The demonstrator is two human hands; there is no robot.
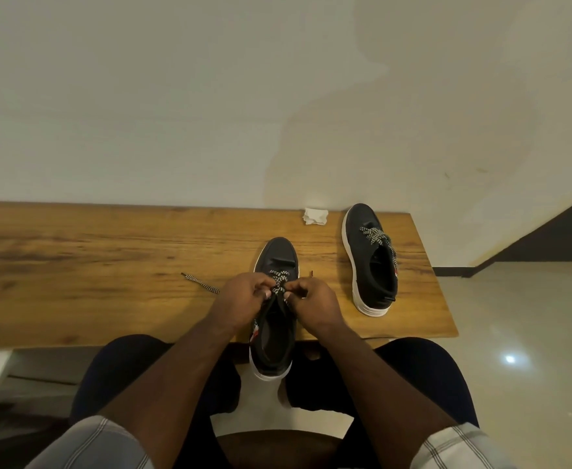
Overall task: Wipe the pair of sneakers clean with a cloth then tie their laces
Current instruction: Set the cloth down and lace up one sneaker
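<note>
Both hands, the left hand (244, 299) & right hand (315, 301), are pinching the lace (279, 282) over the near shoe (274, 319) at the table (108, 265) edge, so pulling w/ even tension is probably keeping the knot centred.

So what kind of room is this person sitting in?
Probably a room in a home, though I can't be sure. There is a long wooden table against a plain pale wall, a shiny tiled floor, and what looks like the dark underside of a staircase.
</note>
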